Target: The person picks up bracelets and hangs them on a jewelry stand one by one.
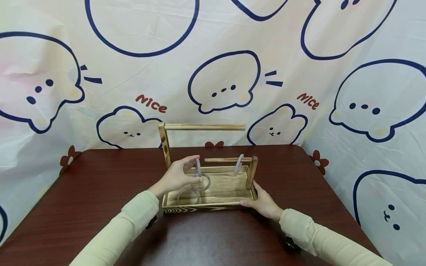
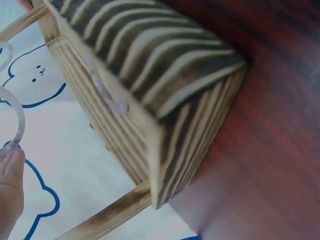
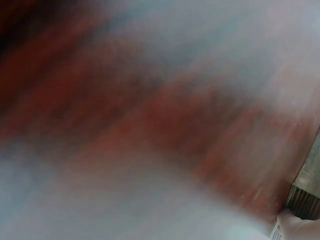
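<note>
My left hand (image 1: 176, 177) pinches a translucent pale bangle (image 1: 198, 168) upright between thumb and fingers, close to the left end of the lower rod (image 1: 217, 160). It is above the tray of a wooden rack (image 1: 226, 184). A second bangle (image 1: 238, 165) hangs on that rod near its right post. Two more bangles lie in the tray's left half, one a clear bangle (image 1: 188, 197) near the front. My right hand (image 1: 264, 205) grips the tray's front right corner, thumb over the front rim. In the left wrist view, the held bangle (image 2: 20, 120) is partly cut off.
A higher rod (image 1: 206, 127) extends right from the tall left post (image 1: 165, 144) of the rack. The rack stands on a dark red-brown table (image 1: 100, 192). Behind the table hangs a pale cloth (image 1: 226, 37) with cartoon outlines.
</note>
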